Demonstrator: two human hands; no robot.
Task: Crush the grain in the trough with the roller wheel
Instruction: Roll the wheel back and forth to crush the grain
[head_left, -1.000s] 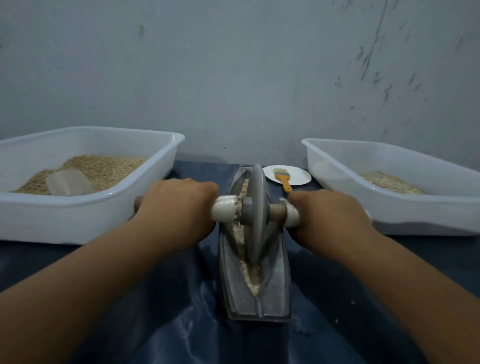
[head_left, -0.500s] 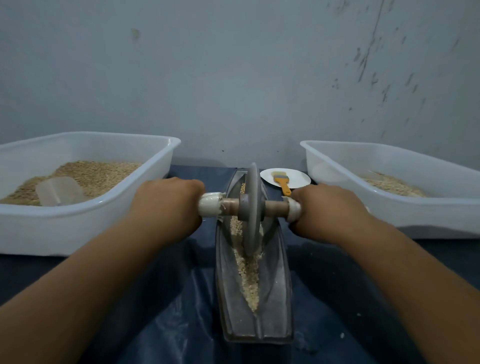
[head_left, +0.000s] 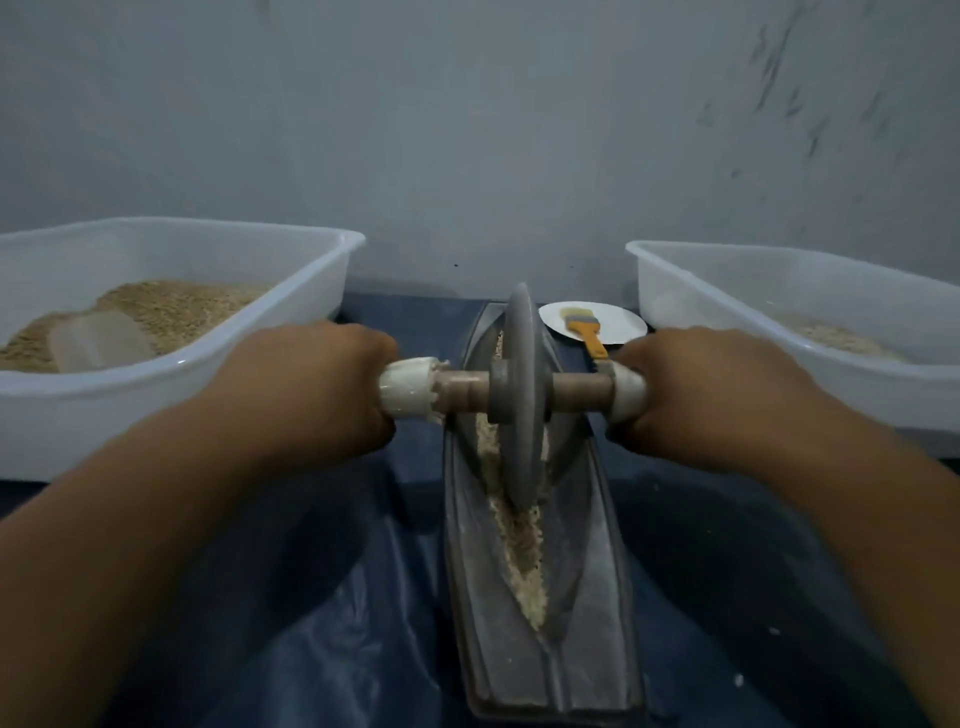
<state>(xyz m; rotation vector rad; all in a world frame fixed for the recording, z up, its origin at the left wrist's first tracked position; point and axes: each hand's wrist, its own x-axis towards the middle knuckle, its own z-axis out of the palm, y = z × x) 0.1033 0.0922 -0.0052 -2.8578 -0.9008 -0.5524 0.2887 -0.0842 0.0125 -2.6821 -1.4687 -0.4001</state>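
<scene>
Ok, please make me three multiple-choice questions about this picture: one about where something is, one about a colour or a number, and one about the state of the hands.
1. Where does the brush lie?
A. in the left tub
B. on the white plate
C. in the trough

2. How many white tubs stand on the table?
A. one
B. two
C. three

3. How do the hands hold the roller wheel?
A. both grip its axle
B. only the left grips
C. neither touches it

Key:
1 B: the orange-handled brush rests on the plate.
2 B: left tub, right tub.
3 A: left hand and right hand curl round the ends beside the wheel.
</scene>
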